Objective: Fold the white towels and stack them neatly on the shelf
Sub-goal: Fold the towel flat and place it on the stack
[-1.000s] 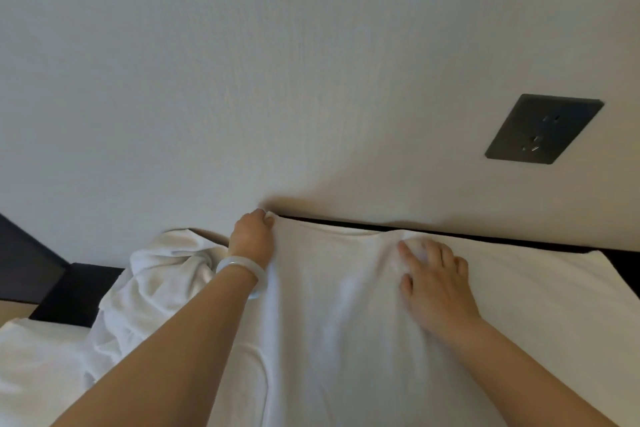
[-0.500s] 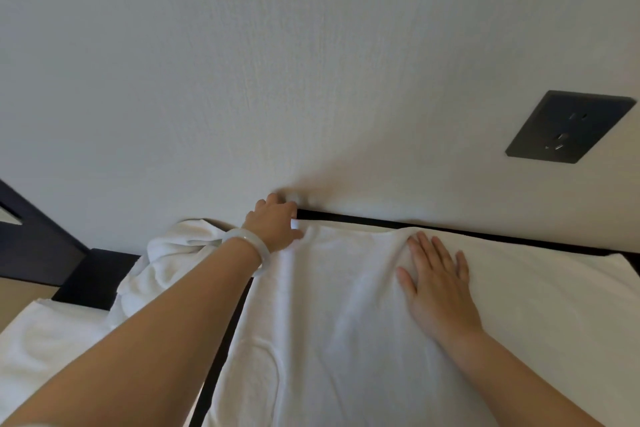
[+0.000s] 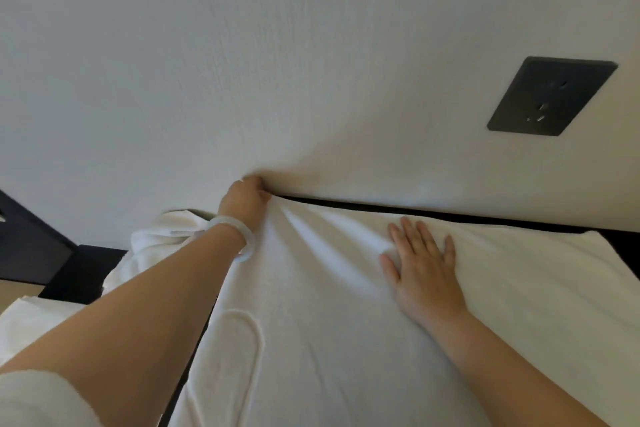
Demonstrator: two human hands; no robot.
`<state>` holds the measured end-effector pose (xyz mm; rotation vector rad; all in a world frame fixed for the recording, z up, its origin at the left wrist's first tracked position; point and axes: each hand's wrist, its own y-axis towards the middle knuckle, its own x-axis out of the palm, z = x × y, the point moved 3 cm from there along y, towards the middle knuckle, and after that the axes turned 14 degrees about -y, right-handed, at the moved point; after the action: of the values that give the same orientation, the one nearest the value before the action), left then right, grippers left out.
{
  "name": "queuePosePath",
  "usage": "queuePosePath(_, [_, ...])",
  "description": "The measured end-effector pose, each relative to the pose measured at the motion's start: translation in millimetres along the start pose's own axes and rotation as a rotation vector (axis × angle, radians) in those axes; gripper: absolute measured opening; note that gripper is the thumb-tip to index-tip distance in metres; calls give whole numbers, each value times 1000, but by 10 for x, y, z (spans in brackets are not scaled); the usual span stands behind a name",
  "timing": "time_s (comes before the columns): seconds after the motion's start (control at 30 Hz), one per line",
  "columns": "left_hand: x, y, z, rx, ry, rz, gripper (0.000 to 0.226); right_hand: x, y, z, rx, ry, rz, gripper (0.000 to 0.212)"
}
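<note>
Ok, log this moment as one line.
left hand: grips far corner of towel | right hand: flat on towel | towel: spread out, creased

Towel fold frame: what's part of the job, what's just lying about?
Job: spread towel; left hand gripping its far corner; right hand flat on it; crumpled towel at left.
Lying about: wall socket; bracelet on left wrist.
</note>
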<state>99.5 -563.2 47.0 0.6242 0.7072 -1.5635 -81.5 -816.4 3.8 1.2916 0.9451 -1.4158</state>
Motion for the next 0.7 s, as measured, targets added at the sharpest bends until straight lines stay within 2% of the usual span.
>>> queuePosePath(0.07, [30, -136, 34, 12, -3, 86, 32, 3, 17, 12, -11, -43, -68, 83])
queuePosePath(0.13, [139, -428, 124, 135, 215, 189, 40, -27, 51, -5, -21, -71, -159, 89])
queuePosePath(0.17, [251, -608, 177, 214, 283, 191, 42, -49, 62, -11, -15, -72, -193, 87])
queuePosePath(0.23, [512, -931, 181, 288, 309, 67, 55, -77, 45, 69, 22, -60, -230, 74])
queuePosePath(0.3, [672, -1036, 45, 221, 350, -89, 80, -68, -5, 297, 86, -54, -220, 66])
queuePosePath(0.33, [696, -1000, -36, 196, 361, -125, 83, -47, -18, 446, 117, -55, -218, 66])
queuePosePath(0.4, [684, -890, -80, 207, 366, -140, 82, -2, -3, 712, 133, -36, -243, 65])
queuePosePath(0.47, [654, -829, -24, 202, 376, -150, 72, -33, 32, 836, 92, 87, -253, 62])
queuePosePath(0.57, [712, -878, 107, 200, 390, -149, 65, -189, -48, 1011, 153, 236, -107, 52])
queuePosePath(0.63, [798, -1085, 327, 377, 389, -69, 69, -206, -199, 1237, 264, 149, -29, 52])
queuePosePath(0.7, [1029, -1317, 617, 616, 361, -60, 63, -118, -333, 1423, 306, 70, -143, 56])
